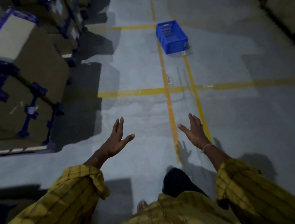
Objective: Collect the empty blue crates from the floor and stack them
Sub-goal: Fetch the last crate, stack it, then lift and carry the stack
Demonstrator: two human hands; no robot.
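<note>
The blue crate point(172, 36) sits on the floor point(136, 73) in the upper centre, well apart from both hands. Left hand point(116, 140) and right hand point(194, 131) are spread, holding nothing. The crate looks rigid, light plastic, best gripped by opposite rims.

1. The blue crate point(172, 36) looks like moulded plastic with slotted walls and a slight sheen.
2. The floor point(140, 76) is smooth grey concrete, dully reflective, with patchy worn areas.
3. The yellow lines point(167, 95) on it look like matt paint, scuffed in places.
4. The boxes point(37, 64) at left are matt brown cardboard.
5. The sleeves point(75, 189) are woven yellow cloth with a dark check, soft and matt.
</note>
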